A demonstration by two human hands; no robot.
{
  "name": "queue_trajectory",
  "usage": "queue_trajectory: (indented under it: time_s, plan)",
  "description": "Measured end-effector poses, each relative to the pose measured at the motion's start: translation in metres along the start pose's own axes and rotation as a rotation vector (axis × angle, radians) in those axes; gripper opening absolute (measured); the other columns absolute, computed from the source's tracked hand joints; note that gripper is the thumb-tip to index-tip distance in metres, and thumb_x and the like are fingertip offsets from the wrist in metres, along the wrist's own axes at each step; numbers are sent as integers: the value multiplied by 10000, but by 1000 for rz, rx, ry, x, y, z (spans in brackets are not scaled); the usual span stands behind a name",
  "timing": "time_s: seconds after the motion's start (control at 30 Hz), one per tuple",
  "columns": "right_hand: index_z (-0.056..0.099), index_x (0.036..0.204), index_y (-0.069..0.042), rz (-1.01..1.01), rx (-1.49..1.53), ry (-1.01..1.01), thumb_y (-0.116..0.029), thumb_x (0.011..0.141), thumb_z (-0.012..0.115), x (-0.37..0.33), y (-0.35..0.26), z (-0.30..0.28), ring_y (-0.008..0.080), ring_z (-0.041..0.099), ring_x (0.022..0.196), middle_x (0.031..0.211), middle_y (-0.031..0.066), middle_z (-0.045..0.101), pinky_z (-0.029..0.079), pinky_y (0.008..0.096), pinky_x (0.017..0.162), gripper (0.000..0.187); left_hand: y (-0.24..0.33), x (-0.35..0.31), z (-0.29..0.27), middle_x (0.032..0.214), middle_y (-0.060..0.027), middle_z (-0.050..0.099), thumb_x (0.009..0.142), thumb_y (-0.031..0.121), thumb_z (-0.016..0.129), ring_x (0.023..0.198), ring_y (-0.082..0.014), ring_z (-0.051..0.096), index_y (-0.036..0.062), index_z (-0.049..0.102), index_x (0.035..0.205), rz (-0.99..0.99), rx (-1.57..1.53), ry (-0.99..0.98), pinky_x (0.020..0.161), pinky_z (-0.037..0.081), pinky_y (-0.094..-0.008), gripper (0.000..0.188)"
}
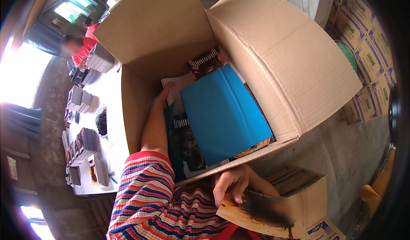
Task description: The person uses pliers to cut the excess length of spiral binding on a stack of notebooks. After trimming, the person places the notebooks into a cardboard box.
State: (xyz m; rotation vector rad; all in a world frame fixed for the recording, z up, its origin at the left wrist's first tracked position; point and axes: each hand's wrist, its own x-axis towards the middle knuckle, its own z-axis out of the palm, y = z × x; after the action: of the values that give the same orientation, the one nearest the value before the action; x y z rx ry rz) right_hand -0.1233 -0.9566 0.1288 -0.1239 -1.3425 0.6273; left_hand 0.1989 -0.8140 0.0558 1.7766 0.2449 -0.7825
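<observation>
Step looks like handling books at carton (273, 56), one hand in, one out. Right hand (232, 182), nearest, curls closed on spiral-bound notebook (250, 220) with fiery cover, just outside carton's near edge; long axis apparently crosswise, dipping rightward, spiral side toward carton. Inside lies blue folder (226, 116). Deeper, left hand (168, 87) meets pale spiral-bound pad (182, 83); finger opening, grip: cannot tell. Next move probably calls for steady pinch there.
</observation>
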Motion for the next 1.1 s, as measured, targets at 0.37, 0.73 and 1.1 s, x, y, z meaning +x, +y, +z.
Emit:
queue_trajectory:
  time_s: [0.37,0.73,1.1]
  plan:
    - [439,1141,115,-129,-32,66,-133,896,581,-14,47,-6,74,568,561,854,99,600,456,184,448,377,-39,39,-34,1017,-107,624,708,372,690,859,-231,597,64,606,1103,-49,33,-176,773,471,-345,509]
    - [543,1040,113,-88,-274,63,-104,851,634,0,10,-1,151,618,509,719,122,641,447,231,390,301,83,-26,38,1179,-203,558,617,346,781,1062,-280,550,26,616,1132,34,702,54,883,445,-379,629]
    - [533,1082,42,-212,-293,61,-149,916,538,17,18,11,167,442,415,633,87,577,255,311,368,254,175,-139,6,928,-138,665,464,598,787,869,-239,651,52,691,964,599,1142,436,766,522,-333,747]
